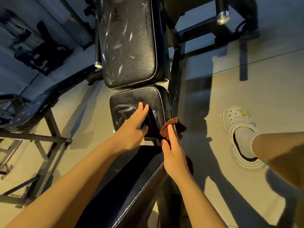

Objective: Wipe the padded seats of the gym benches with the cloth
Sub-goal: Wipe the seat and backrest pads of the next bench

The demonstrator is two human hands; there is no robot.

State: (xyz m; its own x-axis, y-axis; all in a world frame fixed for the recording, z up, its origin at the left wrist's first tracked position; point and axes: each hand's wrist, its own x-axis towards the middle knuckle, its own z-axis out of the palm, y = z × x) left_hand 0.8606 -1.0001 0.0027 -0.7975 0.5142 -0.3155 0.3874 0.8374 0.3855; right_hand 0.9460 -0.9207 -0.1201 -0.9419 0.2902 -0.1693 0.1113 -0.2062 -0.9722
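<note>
Three black padded sections show on the gym bench: the long back pad (pixel 128 41), streaked with whitish smears, the small seat pad (pixel 139 102) just below it, also smeared, and a nearer dark pad (pixel 131 181) with white stitching under the forearms. Pale floor (pixel 230 99) lies around, with a second bench frame (pixel 32 122) at left and a foot in a white clog (pixel 240 129) at right. The left hand (pixel 133 129) rests flat on the seat pad, fingers straight and close together. The right hand (pixel 172 153) pinches the reddish-brown cloth (pixel 174 125), which sits at the seat pad's right near corner, against its edge.
</note>
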